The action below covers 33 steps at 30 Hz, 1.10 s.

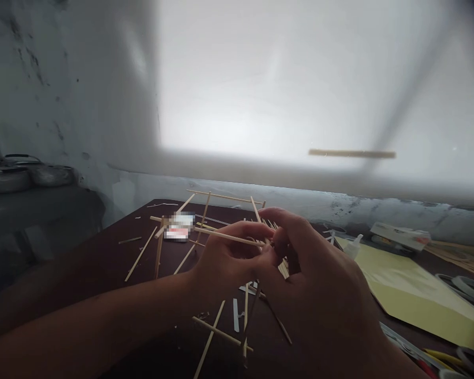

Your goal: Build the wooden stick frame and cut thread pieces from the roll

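Note:
A frame of thin wooden sticks (227, 237) stands on the dark table, its near top bar running rightward into my fingers. My left hand (231, 255) reaches in from the left, fingers bent and pinching at that bar's right-hand corner. Against the same corner, the thumb and fingers of my right hand (324, 268) press closed. The joint itself is mostly hidden between my fingertips. Below my hands lie several loose sticks (211, 334) and a small pale strip (236, 315). More sticks show behind my right hand, partly covered by it.
A small box with a blurred label (177, 231) sits at the frame's left side. To the right are a yellow sheet (414, 289), a white-tipped bottle (354, 246), a carton (401, 237) and tape rolls (472, 289). A white sheet (237, 105) hangs behind; pots (49, 175) stand far left.

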Each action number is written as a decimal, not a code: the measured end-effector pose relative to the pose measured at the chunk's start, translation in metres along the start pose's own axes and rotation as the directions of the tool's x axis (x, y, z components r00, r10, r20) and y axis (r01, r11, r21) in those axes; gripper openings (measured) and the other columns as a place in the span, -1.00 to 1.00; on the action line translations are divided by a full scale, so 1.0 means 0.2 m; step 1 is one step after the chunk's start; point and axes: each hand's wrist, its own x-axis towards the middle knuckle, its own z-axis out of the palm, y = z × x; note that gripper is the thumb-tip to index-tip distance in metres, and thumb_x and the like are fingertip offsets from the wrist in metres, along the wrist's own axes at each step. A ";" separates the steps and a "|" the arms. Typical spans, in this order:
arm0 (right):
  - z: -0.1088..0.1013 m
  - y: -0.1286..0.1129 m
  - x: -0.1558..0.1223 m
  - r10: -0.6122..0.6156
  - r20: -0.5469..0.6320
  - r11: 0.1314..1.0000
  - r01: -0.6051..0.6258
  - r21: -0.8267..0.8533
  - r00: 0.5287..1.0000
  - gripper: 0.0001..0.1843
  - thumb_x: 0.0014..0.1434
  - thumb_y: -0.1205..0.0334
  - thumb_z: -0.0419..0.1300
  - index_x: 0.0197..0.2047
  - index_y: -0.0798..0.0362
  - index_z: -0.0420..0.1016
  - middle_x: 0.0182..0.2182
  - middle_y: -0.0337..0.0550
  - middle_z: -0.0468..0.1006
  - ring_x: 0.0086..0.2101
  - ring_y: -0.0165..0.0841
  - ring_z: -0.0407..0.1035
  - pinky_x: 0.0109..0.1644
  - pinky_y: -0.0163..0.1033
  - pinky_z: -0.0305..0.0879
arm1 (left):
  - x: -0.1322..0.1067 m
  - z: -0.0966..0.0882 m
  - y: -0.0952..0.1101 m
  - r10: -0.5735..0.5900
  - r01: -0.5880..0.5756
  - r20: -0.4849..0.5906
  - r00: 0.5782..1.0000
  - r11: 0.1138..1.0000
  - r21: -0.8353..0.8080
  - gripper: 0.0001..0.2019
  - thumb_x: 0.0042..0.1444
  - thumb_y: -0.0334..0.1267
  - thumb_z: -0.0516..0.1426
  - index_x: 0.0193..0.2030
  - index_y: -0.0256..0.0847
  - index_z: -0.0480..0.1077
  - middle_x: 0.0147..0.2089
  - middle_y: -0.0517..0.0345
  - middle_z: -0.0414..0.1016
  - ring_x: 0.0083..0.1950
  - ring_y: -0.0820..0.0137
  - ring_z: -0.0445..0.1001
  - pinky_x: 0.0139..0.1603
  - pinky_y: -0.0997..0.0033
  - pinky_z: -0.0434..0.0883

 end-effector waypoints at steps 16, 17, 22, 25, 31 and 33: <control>0.00 -0.01 -0.02 0.043 -0.007 0.998 -0.043 -0.035 0.999 -0.49 -0.02 0.33 0.13 0.05 -0.10 0.42 -0.41 -0.24 0.55 -0.38 -0.26 0.46 -0.50 -0.26 0.18 | 0.00 0.00 0.01 0.020 -0.020 0.010 1.000 1.000 0.021 -0.73 -0.05 -0.32 0.36 -0.16 -0.23 0.52 -0.34 0.13 0.53 -0.31 0.41 0.51 -0.29 0.42 0.45; 0.00 -0.01 -0.02 0.040 -0.007 0.999 -0.041 -0.031 0.999 -0.49 -0.02 0.33 0.13 0.05 -0.09 0.43 -0.42 -0.24 0.55 -0.40 -0.27 0.45 -0.51 -0.26 0.18 | 0.00 0.00 0.02 0.016 -0.016 0.009 1.000 1.000 0.016 -0.72 -0.06 -0.31 0.37 -0.16 -0.23 0.52 -0.35 0.14 0.53 -0.33 0.41 0.50 -0.31 0.44 0.44; -0.01 -0.01 -0.02 0.030 0.001 0.999 -0.030 -0.029 1.000 -0.52 -0.01 0.34 0.13 0.03 -0.06 0.44 -0.47 -0.28 0.53 -0.58 -0.38 0.33 -0.52 -0.27 0.18 | 0.00 0.01 0.02 0.000 0.001 -0.010 1.000 1.000 0.011 -0.71 -0.06 -0.28 0.37 -0.17 -0.24 0.52 -0.41 0.16 0.51 -0.39 0.45 0.47 -0.39 0.48 0.41; -0.01 -0.02 -0.02 0.026 0.008 0.999 -0.025 -0.040 1.000 -0.52 0.00 0.33 0.13 0.04 -0.06 0.43 -0.46 -0.29 0.53 -0.60 -0.39 0.31 -0.52 -0.27 0.19 | 0.00 0.01 0.02 -0.004 0.004 -0.015 1.000 1.000 0.010 -0.70 -0.07 -0.28 0.37 -0.16 -0.25 0.52 -0.42 0.16 0.51 -0.41 0.45 0.47 -0.41 0.48 0.40; -0.01 -0.02 -0.01 0.029 0.013 0.999 -0.028 -0.043 0.999 -0.51 -0.01 0.36 0.13 0.04 -0.07 0.42 -0.45 -0.31 0.53 -0.60 -0.40 0.31 -0.50 -0.26 0.20 | 0.00 0.01 0.02 0.015 -0.015 -0.004 1.000 1.000 0.021 -0.71 -0.05 -0.29 0.36 -0.15 -0.24 0.51 -0.41 0.16 0.51 -0.40 0.45 0.47 -0.39 0.49 0.40; -0.01 -0.02 -0.01 0.027 0.011 0.999 -0.027 -0.044 1.000 -0.52 -0.01 0.36 0.13 0.03 -0.06 0.42 -0.44 -0.31 0.53 -0.58 -0.39 0.32 -0.49 -0.26 0.20 | 0.00 0.01 0.01 0.004 -0.003 -0.007 1.000 1.000 0.020 -0.71 -0.05 -0.29 0.37 -0.15 -0.24 0.51 -0.40 0.16 0.51 -0.39 0.45 0.48 -0.37 0.48 0.40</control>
